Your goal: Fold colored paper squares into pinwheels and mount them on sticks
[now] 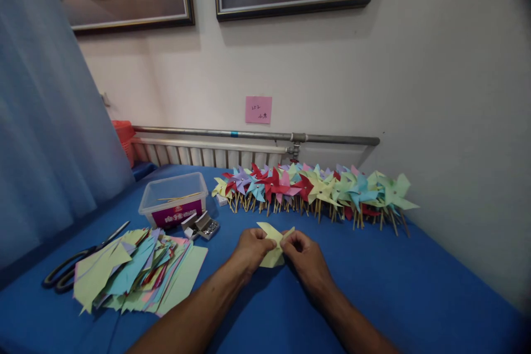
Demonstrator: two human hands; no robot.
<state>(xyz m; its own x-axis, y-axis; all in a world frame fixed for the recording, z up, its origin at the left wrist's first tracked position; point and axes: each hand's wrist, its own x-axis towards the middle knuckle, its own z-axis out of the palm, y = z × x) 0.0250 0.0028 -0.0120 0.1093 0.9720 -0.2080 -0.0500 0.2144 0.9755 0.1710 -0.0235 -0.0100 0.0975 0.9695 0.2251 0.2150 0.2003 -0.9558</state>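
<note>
Right now the left hand point(253, 249) pinches a pale yellow paper piece point(271, 259) between thumb and fingers, and the right hand point(305, 257) pinches a raised point of that same paper at its other side. The paper sits between the two hands, in front of the wearer. It looks thin and cut into points, so a hard pull by either hand could tear it or leave a crease in the wrong place; if the right thumb slackened, the raised point might spring back.

Just left of the left hand, beyond its wrist, a small open box point(208, 227) shows silvery metal bits; a sideways knock from that hand could spill them over the blue-covered table point(373, 287). Nearer the wearer, the left forearm passes close to a loose, uneven paper stack point(124, 276), and a brush of the arm might slide sheets off it. Scissors point(97, 248) lie farther left, partly against the stack, so shifting paper could catch on them. Ahead of both hands stand crowded pinwheels point(323, 190) on sticks; a careless forward reach could bend their blades or tip several over.
</note>
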